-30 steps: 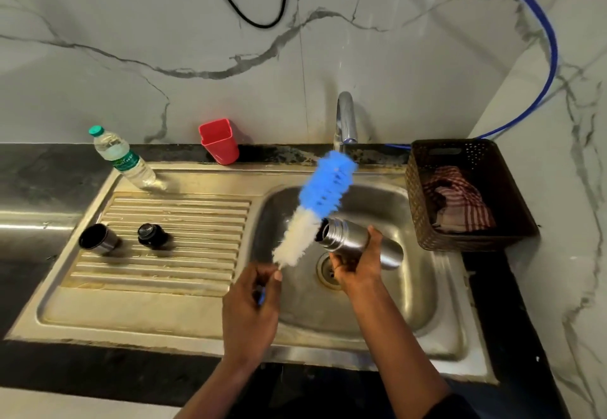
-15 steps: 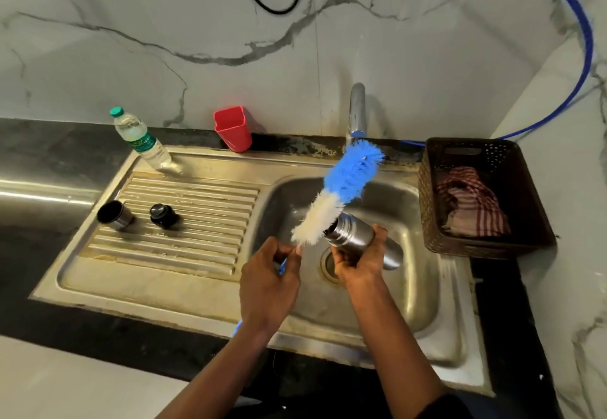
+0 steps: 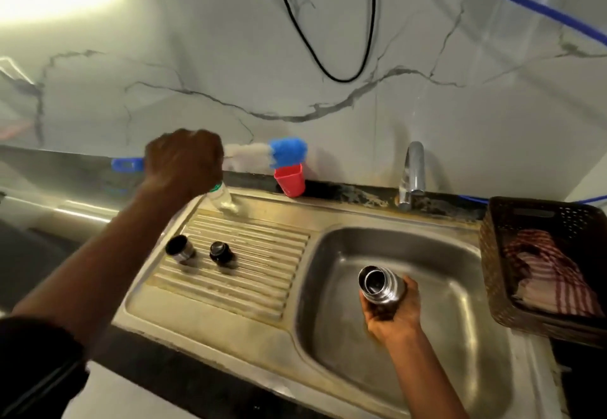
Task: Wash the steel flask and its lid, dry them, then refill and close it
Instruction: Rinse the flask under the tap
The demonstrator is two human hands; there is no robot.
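Note:
My right hand (image 3: pixel 392 312) grips the steel flask (image 3: pixel 381 287) over the sink basin (image 3: pixel 427 254), its open mouth turned up toward me. My left hand (image 3: pixel 184 162) holds the blue-and-white bottle brush (image 3: pixel 272 155) by its handle, raised at the back left, with the bristle head just above the red cup (image 3: pixel 290 182). On the ribbed drainboard (image 3: pixel 256 274) rest the steel cap cup (image 3: pixel 180 249) and the black stopper lid (image 3: pixel 220 251), side by side.
A plastic water bottle (image 3: pixel 223 200) stands at the drainboard's back edge, partly hidden by my left hand. The tap (image 3: pixel 412 172) rises behind the basin. A dark basket (image 3: pixel 492 254) with a checked cloth (image 3: pixel 551 280) sits to the right of the sink.
My left hand has carried the brush away from the flask mouth, up and to the back left above the red cup. The flask now points its mouth up toward me.

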